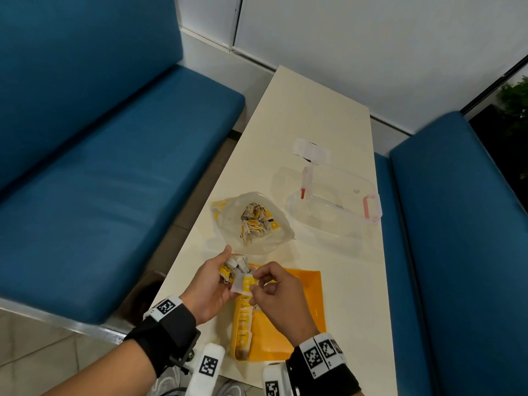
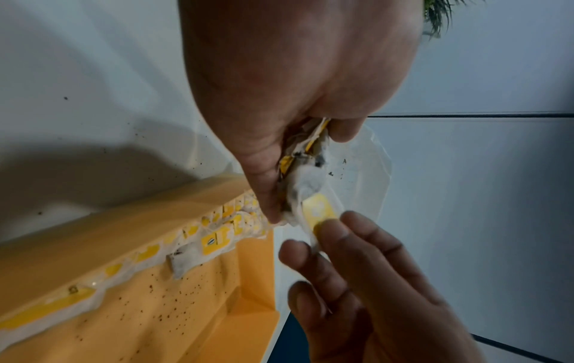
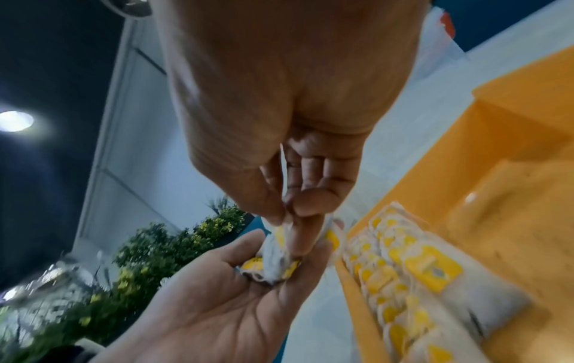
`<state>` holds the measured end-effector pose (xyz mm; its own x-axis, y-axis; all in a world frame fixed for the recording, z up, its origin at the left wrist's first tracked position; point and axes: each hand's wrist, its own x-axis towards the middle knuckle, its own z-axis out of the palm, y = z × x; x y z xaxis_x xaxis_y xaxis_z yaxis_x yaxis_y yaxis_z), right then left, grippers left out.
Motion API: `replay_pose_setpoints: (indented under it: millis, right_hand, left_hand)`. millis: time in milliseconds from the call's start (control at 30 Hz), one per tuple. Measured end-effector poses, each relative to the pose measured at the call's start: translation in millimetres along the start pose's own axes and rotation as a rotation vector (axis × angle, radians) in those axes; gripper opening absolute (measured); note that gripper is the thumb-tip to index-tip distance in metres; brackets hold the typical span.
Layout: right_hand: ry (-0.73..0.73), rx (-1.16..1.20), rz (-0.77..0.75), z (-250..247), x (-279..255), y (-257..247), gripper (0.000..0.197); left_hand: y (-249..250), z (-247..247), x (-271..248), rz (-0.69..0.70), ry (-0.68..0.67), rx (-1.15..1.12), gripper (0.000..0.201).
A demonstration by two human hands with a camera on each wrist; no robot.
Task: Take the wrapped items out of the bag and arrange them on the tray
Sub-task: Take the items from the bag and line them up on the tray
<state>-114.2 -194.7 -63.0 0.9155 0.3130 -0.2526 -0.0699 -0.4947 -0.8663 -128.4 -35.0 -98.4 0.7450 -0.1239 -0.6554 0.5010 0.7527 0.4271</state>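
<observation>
My left hand (image 1: 228, 270) grips a bunch of small wrapped tea bags (image 1: 236, 265) with yellow tags, just above the orange tray's far left corner. My right hand (image 1: 254, 284) pinches one tea bag (image 1: 244, 284) at the edge of that bunch; the left wrist view shows its yellow tag (image 2: 320, 211) between the fingers (image 2: 332, 235). A row of tea bags (image 1: 243, 321) lies along the left side of the orange tray (image 1: 291, 318). Behind the hands an open clear plastic bag (image 1: 274, 241) holds several more tea bags (image 1: 255, 221). In the right wrist view the bunch (image 3: 270, 265) sits in my left palm.
A clear plastic container (image 1: 343, 178) with pink latches stands at the back right of the cream table (image 1: 314, 104), and a small white object (image 1: 310, 150) lies behind it. Blue benches (image 1: 114, 155) flank the table on both sides. Dark crumbs dot the tray floor (image 2: 161, 302).
</observation>
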Motion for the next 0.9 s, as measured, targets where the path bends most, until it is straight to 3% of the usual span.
replay_pose_setpoints:
  millis: [133, 233, 333, 467, 600, 900]
  right_hand:
    - [-0.044, -0.312, -0.131, -13.0, 2.4, 0.7, 0.023]
    - [-0.001, -0.357, -0.198, -22.1, 4.2, 0.7, 0.016]
    - [0.003, -0.312, -0.137, -31.7, 6.3, 3.2, 0.021]
    - [-0.047, -0.483, 0.005, -40.8, 10.2, 18.7, 0.019]
    - [0.015, -0.356, 0.147, -47.5, 11.3, 39.9, 0.014]
    - [-0.073, -0.223, 0.255, -34.8, 6.7, 70.9, 0.014]
  left_hand:
    - [4.9, -4.3, -1.2, 0.017, 0.007, -0.01, 0.055]
    - [5.7, -7.6, -1.6, 0.022, 0.017, -0.01, 0.055]
    - [5.9, -8.5, -3.3, 0.02, 0.019, -0.012, 0.053]
    - [5.8, -9.3, -4.4, 0.016, 0.022, 0.015, 0.052]
    - [4.0, -11.6, -3.8, 0.018, 0.013, 0.01, 0.053]
    - [1.7, -10.5, -1.2, 0.0, 0.009, 0.006, 0.053]
